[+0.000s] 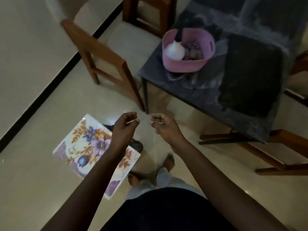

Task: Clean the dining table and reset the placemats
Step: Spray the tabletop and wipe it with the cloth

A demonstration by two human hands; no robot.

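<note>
A floral placemat (83,147) with purple and blue flowers lies on the cream floor at the lower left, with something dark (138,145) sticking out from under its far edge. The dark marbled dining table (183,90) stands at the upper right, and a dark placemat (250,75) lies flat on it. My left hand (125,129) hovers above the floral placemat's right side, fingers loosely curled, holding nothing. Just beside it, my right hand (161,127) is palm-up with relaxed curled fingers and also holds nothing.
A pink basket (188,65) near the table's corner holds a white bottle (175,50) with a black top and some dark items. Wooden chairs stand left of the table (103,54), behind it (150,14) and at the right (283,147). My bare feet (168,161) are below the hands.
</note>
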